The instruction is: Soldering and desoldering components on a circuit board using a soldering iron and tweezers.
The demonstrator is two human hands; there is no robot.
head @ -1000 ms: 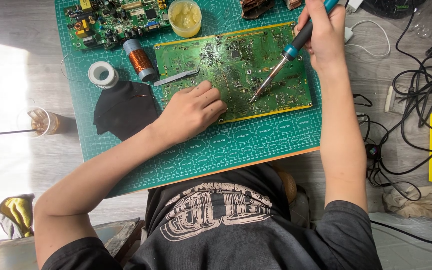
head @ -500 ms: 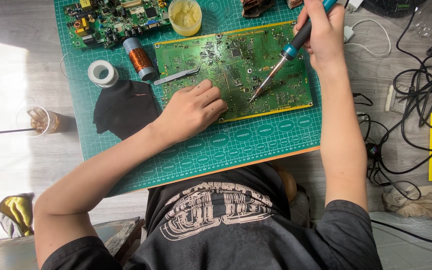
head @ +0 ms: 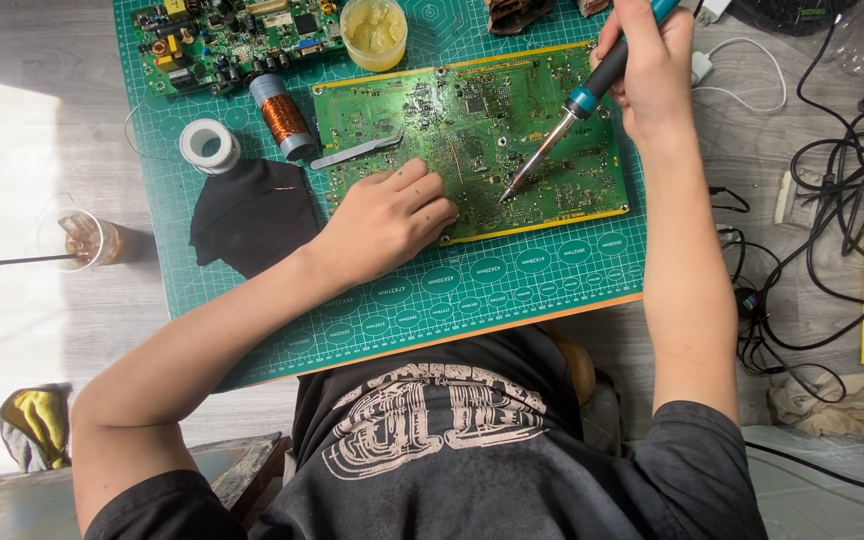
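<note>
Soldering iron [head: 580,112] tip down on the large green circuit board [head: 472,140], near its middle-right.

Right hand [head: 652,60] wrapped around the iron's dark and blue handle above the board's right edge, pen-style; left hand [head: 392,215] resting flat on the board's lower left corner, fingers [head: 422,190] loosely curled and pinching nothing. Likely trouble: a slip of the hot tip across the crowded parts around the joint, bridging neighbours or lifting a pad, brought on by lingering too long or by the board shifting under a light press. Left fingertips close to the tip's left, so a burn if either hand drifts. Tweezers [head: 357,153] lying on the board's left part, copper wire spool [head: 282,115] just off its upper left corner, yellow flux pot [head: 373,30] above that, all easy to knock with a sweeping wrist.
</note>
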